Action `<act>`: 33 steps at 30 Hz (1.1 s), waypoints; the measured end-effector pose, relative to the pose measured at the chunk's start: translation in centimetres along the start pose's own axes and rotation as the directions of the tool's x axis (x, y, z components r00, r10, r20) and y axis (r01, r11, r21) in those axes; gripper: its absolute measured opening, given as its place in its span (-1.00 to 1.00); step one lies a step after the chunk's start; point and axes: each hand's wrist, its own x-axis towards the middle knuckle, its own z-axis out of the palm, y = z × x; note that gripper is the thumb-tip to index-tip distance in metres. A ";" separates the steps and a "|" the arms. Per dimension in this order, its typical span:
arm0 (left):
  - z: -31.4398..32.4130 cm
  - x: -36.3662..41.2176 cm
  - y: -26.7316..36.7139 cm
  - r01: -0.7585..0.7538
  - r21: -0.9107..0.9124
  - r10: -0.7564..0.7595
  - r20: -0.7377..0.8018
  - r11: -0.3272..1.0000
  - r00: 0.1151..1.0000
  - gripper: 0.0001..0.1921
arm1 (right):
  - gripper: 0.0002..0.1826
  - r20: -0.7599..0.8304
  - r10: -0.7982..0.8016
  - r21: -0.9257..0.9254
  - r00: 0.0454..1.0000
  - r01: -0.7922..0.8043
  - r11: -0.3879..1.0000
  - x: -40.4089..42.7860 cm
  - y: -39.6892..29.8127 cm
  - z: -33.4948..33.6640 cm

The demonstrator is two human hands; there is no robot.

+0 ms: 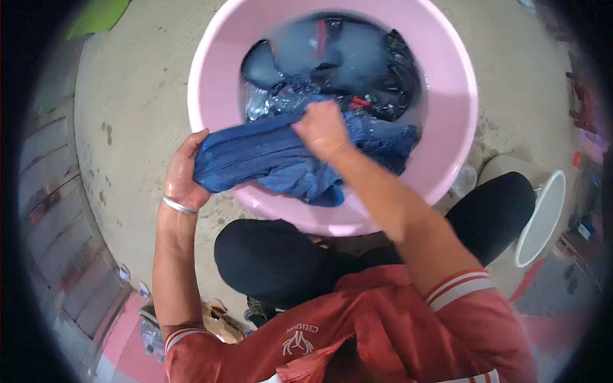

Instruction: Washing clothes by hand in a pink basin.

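A wet blue garment (249,148) is stretched between my two hands over the near left rim of a large pink plastic tub (452,95). My left hand (187,167), with a silver bangle at the wrist, grips the cloth's left end just outside the tub. Closed in a fist, my right hand (323,127) holds the same garment near the tub's middle. Its right part trails down into the water. Dark, soaked clothing (402,72) with some red bits lies in the cloudy water (361,52) beyond.
The tub stands on a concrete floor (139,95) between my bent knees. To the right are a white-rimmed bucket (541,220) and a clear plastic cup-like item (464,182). A brick edging (52,186) runs along the left. Something green (98,19) lies at top left.
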 end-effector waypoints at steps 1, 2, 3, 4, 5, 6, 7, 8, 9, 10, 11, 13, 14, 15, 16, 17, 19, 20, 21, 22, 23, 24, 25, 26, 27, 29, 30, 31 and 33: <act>-0.7 -0.8 0.6 -0.016 0.041 0.016 -0.003 0.999 1.000 -0.65 | -0.75 -0.157 -0.128 -0.219 0.979 0.092 0.971 -0.8 2.2 -0.3; -0.9 -0.9 0.8 -0.027 0.077 0.026 0.005 0.997 1.000 -0.64 | -0.73 -0.160 -0.052 -0.270 0.986 0.007 0.963 -1.2 4.4 -1.2; -0.7 -1.2 0.9 -0.028 0.084 0.028 -0.001 0.996 1.000 -0.64 | -0.70 -0.243 0.002 -0.328 0.970 -0.084 0.941 -1.0 5.6 -2.2; -0.3 -1.2 0.9 -0.054 0.048 0.054 0.004 0.997 0.999 -0.65 | -0.68 -0.257 0.104 -0.255 0.961 -0.172 0.952 -1.2 5.5 -2.3; 0.1 -1.1 0.9 -0.078 0.011 0.078 0.014 0.997 0.997 -0.65 | -0.66 -0.264 0.209 -0.184 0.942 -0.262 0.948 -1.7 5.6 -2.5; -0.2 -0.9 0.9 -0.078 0.015 0.078 0.007 0.997 0.997 -0.65 | -0.65 -0.143 0.185 -0.140 0.972 -0.205 0.969 -1.8 2.8 -3.8; -0.7 -0.2 0.7 -0.104 -0.012 0.104 0.017 0.994 0.994 -0.67 | -0.65 -0.017 0.157 -0.094 0.988 -0.158 0.983 -2.2 -0.9 -4.5; -0.8 0.4 0.9 -0.131 -0.038 0.133 0.032 0.991 0.991 -0.69 | -0.69 -0.123 -0.045 -0.033 0.991 0.041 0.999 -3.2 -3.9 -3.4; -0.5 0.9 1.4 -0.123 -0.037 0.125 0.046 0.992 0.991 -0.69 | -0.72 -0.236 -0.232 -0.003 0.944 0.239 0.971 -4.1 -5.1 -2.1; -0.1 1.1 2.2 -0.160 -0.017 0.160 -0.001 0.987 0.987 -0.71 | -0.72 -0.236 -0.226 -0.007 0.945 0.230 0.973 -4.6 -4.4 -1.2; 0.0 1.0 3.0 -0.196 0.004 0.196 -0.051 0.981 0.979 -0.72 | -0.73 -0.135 -0.239 -0.064 0.962 0.232 0.971 -5.2 -3.4 -0.4; 0.6 -0.3 4.6 -0.234 0.042 0.235 -0.038 0.971 0.971 -0.74 | -0.74 -0.014 -0.247 -0.205 0.969 0.238 0.949 -5.7 0.7 -0.3; 0.4 -0.7 5.0 -0.251 0.068 0.255 -0.077 0.966 0.964 -0.74 | -0.75 0.085 -0.113 -0.263 0.990 0.132 0.956 -5.8 1.9 -1.8; 0.6 -1.0 5.1 -0.272 0.094 0.281 -0.107 0.958 0.954 -0.73 | -0.75 0.043 -0.155 -0.284 0.987 0.160 0.945 -6.3 4.6 -1.8; 0.7 -0.9 4.5 -0.253 0.087 0.261 -0.101 0.963 0.960 -0.71 | -0.71 -0.044 -0.082 -0.313 0.996 0.064 0.948 -6.7 5.6 -1.9; 1.1 -0.5 3.9 -0.241 0.087 0.249 -0.099 0.967 0.964 -0.71 | -0.71 -0.035 -0.071 -0.313 0.997 0.057 0.948 -6.2 6.1 -1.6; 1.3 -1.4 1.9 -0.123 0.052 0.123 0.004 0.991 0.992 -0.70 | -0.66 -0.011 0.031 -0.012 0.999 -0.032 0.999 -5.1 3.6 -2.0; 1.8 -1.4 0.6 -0.108 0.045 0.109 -0.001 0.993 0.994 -0.70 | -0.66 0.005 0.036 -0.012 0.999 -0.036 0.999 -4.9 2.1 -2.3; 2.5 -1.0 -0.4 -0.070 0.088 0.069 0.016 0.994 0.997 -0.69 | -0.65 0.096 0.056 0.022 0.994 -0.058 0.998 -4.0 0.5 -2.6; 3.2 -0.8 -1.0 -0.043 0.138 0.040 0.024 0.989 0.999 -0.69 | -0.63 0.177 0.062 0.063 0.982 -0.075 0.995 -3.1 -0.7 -2.7; 3.7 -1.1 -1.4 -0.015 0.206 0.002 0.065 0.978 0.998 -0.69 | -0.63 0.170 0.057 0.069 0.984 -0.070 0.995 -3.0 -1.5 -2.5; 3.8 -1.1 -1.9 -0.039 0.222 0.026 0.059 0.974 0.998 -0.68 | -0.63 0.136 0.096 0.100 0.986 -0.110 0.989 -3.1 -2.1 -1.9; 4.3 -1.0 -2.3 -0.057 0.242 0.043 0.065 0.969 0.997 -0.68 | -0.62 0.101 0.149 0.127 0.984 -0.162 0.979 -3.4 -2.3 -1.1; 4.9 -1.4 -2.3 -0.081 0.247 0.065 0.072 0.966 0.995 -0.66 | -0.66 0.075 0.153 0.057 0.985 -0.157 0.986 -3.7 -2.5 -0.4; 4.8 -1.8 -1.9 -0.090 0.259 0.073 0.075 0.962 0.995 -0.66 | -0.66 0.062 0.154 0.064 0.986 -0.158 0.985 -3.7 -2.7 0.2; 3.9 -2.0 -0.5 -0.191 0.226 0.182 0.061 0.955 0.981 -0.64 | -0.73 0.044 0.094 0.044 0.995 -0.095 0.994 -4.0 -2.1 1.2; 3.3 -2.7 1.1 -0.189 0.176 0.188 0.023 0.966 0.982 -0.65 | -0.80 0.022 0.033 0.034 0.999 -0.033 0.999 -4.3 -1.7 1.6; 2.4 -3.0 2.5 -0.181 0.143 0.174 0.062 0.973 0.983 -0.65 | -0.80 0.020 0.036 0.034 0.999 -0.037 0.999 -4.6 -1.0 1.6; 1.7 -2.5 3.7 -0.209 0.117 0.212 -0.013 0.971 0.977 -0.65 | -0.84 0.028 -0.033 0.012 0.999 0.032 0.999 -5.4 0.9 1.3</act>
